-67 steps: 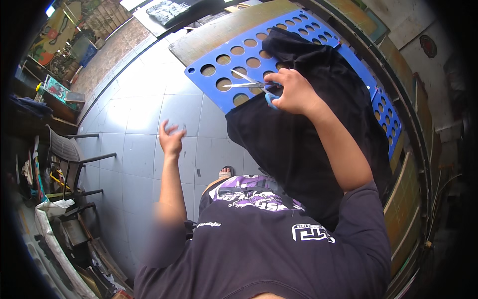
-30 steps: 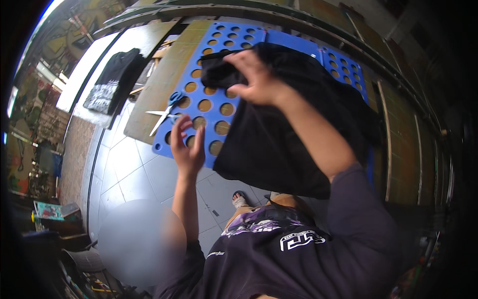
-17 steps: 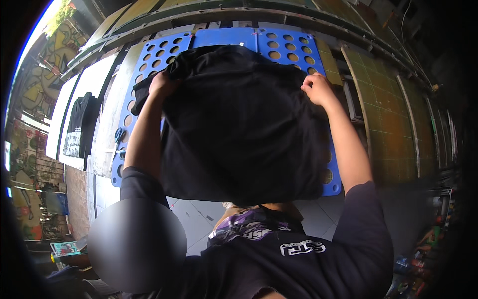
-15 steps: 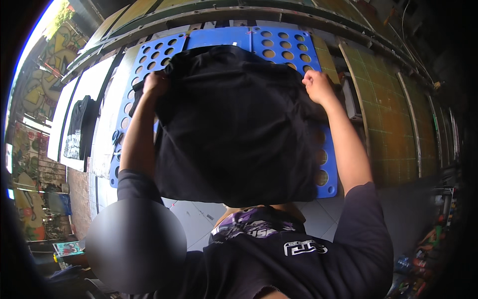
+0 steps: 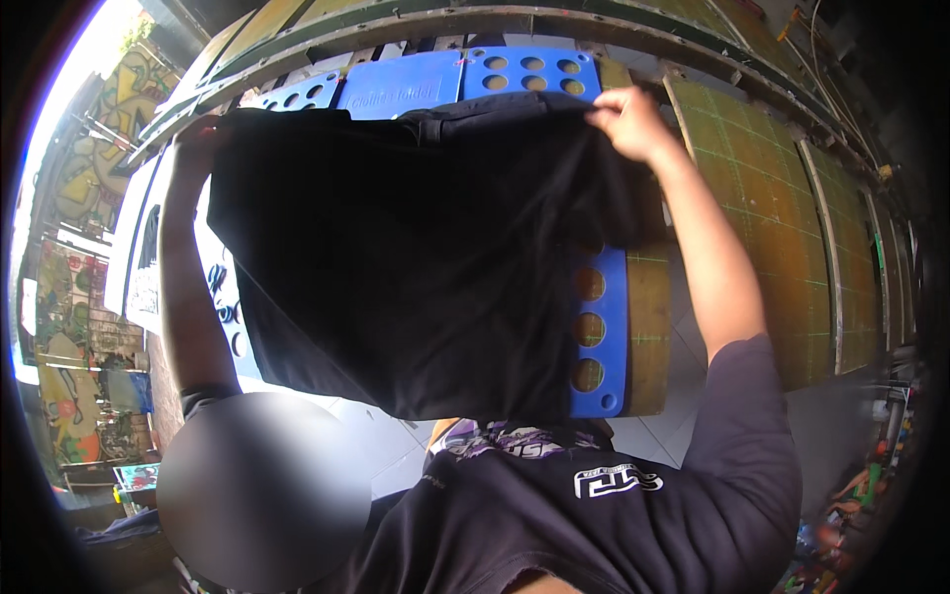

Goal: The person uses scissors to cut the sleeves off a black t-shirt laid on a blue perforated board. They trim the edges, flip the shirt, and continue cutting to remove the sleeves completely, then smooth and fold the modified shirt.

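Note:
A black T-shirt (image 5: 396,267) is spread across a blue folding board (image 5: 396,81) with rows of round holes. It covers most of the board and hangs down toward my body. My left hand (image 5: 198,136), in deep shade, is closed on the shirt's far left corner. At the far right my right hand (image 5: 630,121) pinches the shirt's edge between thumb and fingers. The cloth is raised and taut between both hands, with its collar (image 5: 426,129) near the middle of the far edge. The board's right panel (image 5: 591,332) shows beside the shirt.
Wooden boards with green grid lines (image 5: 762,218) stand to the right, and a long rail (image 5: 396,30) crosses behind. A small dark looped thing (image 5: 220,297) lies by the shirt's left edge. A blurred round patch (image 5: 262,490) hides the lower left.
Both hands have moved farther apart and slightly away from me, the left one plainly leftward. The shirt has shifted left and widened at its far edge, uncovering more of the board's right side.

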Demonstrator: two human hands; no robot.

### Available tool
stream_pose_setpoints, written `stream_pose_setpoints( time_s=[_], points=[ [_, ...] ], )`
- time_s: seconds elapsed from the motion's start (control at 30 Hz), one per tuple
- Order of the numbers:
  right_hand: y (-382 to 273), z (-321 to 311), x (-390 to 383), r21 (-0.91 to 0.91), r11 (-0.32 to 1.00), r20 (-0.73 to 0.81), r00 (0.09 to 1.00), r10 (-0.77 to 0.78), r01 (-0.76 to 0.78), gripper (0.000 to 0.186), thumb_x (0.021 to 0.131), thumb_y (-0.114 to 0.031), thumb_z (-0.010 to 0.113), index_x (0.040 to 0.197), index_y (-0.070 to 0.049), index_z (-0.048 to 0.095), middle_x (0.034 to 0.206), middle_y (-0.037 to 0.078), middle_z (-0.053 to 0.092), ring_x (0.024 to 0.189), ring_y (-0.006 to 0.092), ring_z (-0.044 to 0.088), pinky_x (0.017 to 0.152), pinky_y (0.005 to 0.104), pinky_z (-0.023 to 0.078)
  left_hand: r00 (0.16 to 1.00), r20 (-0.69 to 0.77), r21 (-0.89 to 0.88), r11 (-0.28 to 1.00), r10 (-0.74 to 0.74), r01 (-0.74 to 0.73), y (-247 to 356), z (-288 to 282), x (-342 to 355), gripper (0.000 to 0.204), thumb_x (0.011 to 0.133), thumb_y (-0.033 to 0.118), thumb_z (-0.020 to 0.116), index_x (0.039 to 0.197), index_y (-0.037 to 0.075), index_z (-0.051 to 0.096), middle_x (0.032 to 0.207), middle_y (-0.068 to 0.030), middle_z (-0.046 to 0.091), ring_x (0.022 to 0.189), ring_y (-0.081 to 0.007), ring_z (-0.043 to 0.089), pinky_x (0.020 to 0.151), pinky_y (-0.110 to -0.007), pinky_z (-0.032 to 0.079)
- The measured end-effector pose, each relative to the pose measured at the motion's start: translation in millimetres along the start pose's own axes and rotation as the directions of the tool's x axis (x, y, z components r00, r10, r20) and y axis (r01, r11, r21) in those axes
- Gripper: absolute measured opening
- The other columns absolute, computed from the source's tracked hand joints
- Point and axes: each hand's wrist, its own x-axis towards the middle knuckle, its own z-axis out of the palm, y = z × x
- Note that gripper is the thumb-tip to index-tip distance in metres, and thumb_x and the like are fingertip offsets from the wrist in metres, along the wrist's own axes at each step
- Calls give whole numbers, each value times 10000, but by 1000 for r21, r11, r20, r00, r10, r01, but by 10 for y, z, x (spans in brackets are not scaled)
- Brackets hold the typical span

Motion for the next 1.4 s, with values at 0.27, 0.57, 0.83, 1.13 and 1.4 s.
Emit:
stream_pose_setpoints(
  time_s=[0.27,0.57,0.83,1.13,1.4],
  points=[
    [87,-46,257,-344,939,-357,927,-112,-20,480,773,-280,690,1202,-143,526,1170,113,509,1091,290,527,895,391,463,854,-439,736,658,280,163,84,1314,496,730,731,450,718,1270,71,405,1137,-230,540,1052,-418,531,872,-458,453],
    [-324,476,-1064,-275,834,544,793,-275,478,790,784,-690,479,1415,-241,320,1523,28,166,1401,252,156,1104,575,81,894,448,557,784,-6,-274,582,2249,-1617,901,735,705,537,1432,192,285,1495,-123,230,1393,-333,156,1060,-609,173],
    [-292,404,-995,-410,820,549,826,-128,400,718,846,-637,433,1422,-228,306,1529,23,146,1407,224,132,1118,540,85,961,-15,715,669,-276,203,501,2180,-1986,912,783,722,442,1409,74,300,1469,-185,263,1374,-382,180,1069,-578,161],
    [-219,421,-1011,-337,863,523,837,-160,376,659,861,-532,508,1411,-211,335,1525,23,170,1405,228,146,1107,533,103,746,535,-203,917,397,-343,1593,2312,-3129,627,837,523,551,1258,60,508,1382,-175,401,1329,-333,313,1003,-584,235],
    [-754,648,-1005,-126,910,527,804,-275,394,609,859,-477,550,1375,-196,391,1500,101,213,1387,267,196,1106,528,124,911,-5,699,650,-413,299,732,1404,-3370,591,902,507,457,1413,238,327,1505,-51,232,1403,-280,147,1085,-592,118]
  ],
)
